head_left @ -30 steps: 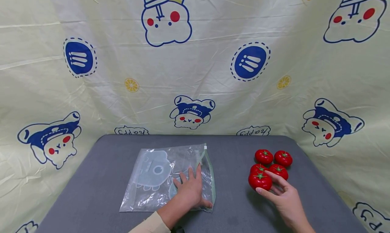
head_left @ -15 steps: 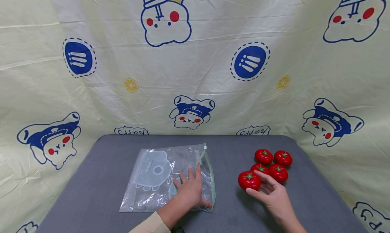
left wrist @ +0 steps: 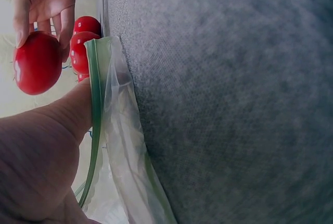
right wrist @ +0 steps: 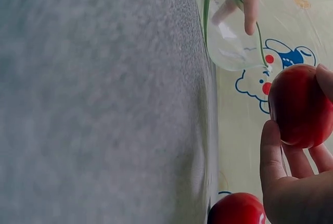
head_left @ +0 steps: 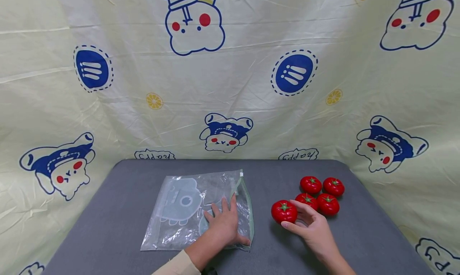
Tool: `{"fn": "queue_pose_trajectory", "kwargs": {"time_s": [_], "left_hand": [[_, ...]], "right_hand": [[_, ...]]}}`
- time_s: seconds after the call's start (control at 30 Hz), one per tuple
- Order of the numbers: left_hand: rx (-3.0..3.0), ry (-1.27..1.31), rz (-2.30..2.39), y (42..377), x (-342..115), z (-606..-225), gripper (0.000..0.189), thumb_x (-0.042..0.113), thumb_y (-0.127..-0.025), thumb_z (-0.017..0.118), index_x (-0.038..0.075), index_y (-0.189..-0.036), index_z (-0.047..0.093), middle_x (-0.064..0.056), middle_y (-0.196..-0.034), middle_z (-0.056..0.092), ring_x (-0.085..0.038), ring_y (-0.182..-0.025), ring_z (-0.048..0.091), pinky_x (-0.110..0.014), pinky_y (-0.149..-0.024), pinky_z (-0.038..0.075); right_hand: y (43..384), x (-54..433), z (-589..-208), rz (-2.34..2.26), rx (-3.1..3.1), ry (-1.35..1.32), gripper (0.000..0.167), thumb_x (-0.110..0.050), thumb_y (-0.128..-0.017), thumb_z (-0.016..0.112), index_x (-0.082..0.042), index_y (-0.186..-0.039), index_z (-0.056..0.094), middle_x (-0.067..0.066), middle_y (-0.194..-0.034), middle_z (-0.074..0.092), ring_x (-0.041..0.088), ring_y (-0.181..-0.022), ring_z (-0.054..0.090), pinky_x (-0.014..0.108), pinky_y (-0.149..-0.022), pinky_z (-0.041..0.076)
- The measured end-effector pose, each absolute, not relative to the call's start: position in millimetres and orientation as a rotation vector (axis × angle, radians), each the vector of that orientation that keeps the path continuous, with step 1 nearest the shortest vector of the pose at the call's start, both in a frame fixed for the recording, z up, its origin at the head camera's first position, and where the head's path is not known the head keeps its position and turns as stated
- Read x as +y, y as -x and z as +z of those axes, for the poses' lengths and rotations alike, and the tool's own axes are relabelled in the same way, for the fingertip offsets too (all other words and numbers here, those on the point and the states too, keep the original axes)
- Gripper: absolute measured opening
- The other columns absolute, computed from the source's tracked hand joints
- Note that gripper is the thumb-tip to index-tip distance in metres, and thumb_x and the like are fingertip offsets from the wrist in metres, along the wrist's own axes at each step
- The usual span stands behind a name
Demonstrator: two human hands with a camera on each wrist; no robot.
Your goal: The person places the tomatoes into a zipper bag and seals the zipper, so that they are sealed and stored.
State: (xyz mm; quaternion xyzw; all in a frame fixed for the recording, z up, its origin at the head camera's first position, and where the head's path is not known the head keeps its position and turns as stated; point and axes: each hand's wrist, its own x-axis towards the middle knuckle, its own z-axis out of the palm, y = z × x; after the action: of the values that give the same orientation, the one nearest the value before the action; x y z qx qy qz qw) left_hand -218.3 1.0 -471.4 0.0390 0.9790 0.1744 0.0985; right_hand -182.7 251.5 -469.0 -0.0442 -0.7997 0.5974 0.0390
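Observation:
My right hand (head_left: pixel 313 229) holds a red tomato (head_left: pixel 284 212) with a green star-shaped top, between thumb and fingers. It is lifted off the table, as the left wrist view shows. My left hand (head_left: pixel 224 225) lies with fingers spread at the mouth of a clear zip bag (head_left: pixel 179 237) printed with a pale cartoon figure. The bag's green zip edge (left wrist: pixel 94 94) runs past this hand, and the mouth gapes in the right wrist view. Which of the left fingers are inside the bag, I cannot tell.
Several more tomatoes (head_left: pixel 328 204) sit grouped on the right of the grey table (head_left: pixel 118 211). A pale cloth (head_left: pixel 244 103) with cartoon prints hangs behind it and at both sides.
My right hand has carried the tomato leftward, away from the other tomatoes and closer to the bag. The left hand and the bag have stayed in place.

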Motion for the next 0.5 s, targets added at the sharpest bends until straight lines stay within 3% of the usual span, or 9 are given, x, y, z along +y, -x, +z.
{"fn": "queue_pose_trajectory", "kwargs": {"time_s": [0.23, 0.5], "left_hand": [[2.894, -0.124, 0.52, 218.2, 1.1, -471.5, 0.146, 0.06, -0.049, 0.099, 0.014, -0.162, 0.019, -0.024, -0.165, 0.029, -0.06, -0.148, 0.024, -0.08, -0.113, 0.02], [2.872, -0.113, 0.54, 218.8, 1.2, -469.9, 0.144, 0.059, -0.05, 0.099, 0.013, -0.161, 0.02, -0.025, -0.166, 0.028, -0.06, -0.149, 0.023, -0.08, -0.114, 0.018]], "right_hand": [[186.9, 245.5, -468.6, 1.854, -2.476, 0.109, 0.07, -0.024, -0.082, 0.087, -0.011, -0.144, 0.056, 0.01, -0.142, 0.06, 0.011, -0.113, 0.063, 0.019, -0.089, 0.057], [195.2, 239.5, -469.0, 1.873, -2.515, 0.099, 0.077, -0.029, -0.08, 0.089, -0.012, -0.146, 0.054, 0.011, -0.145, 0.06, 0.027, -0.125, 0.06, 0.026, -0.094, 0.058]]}}
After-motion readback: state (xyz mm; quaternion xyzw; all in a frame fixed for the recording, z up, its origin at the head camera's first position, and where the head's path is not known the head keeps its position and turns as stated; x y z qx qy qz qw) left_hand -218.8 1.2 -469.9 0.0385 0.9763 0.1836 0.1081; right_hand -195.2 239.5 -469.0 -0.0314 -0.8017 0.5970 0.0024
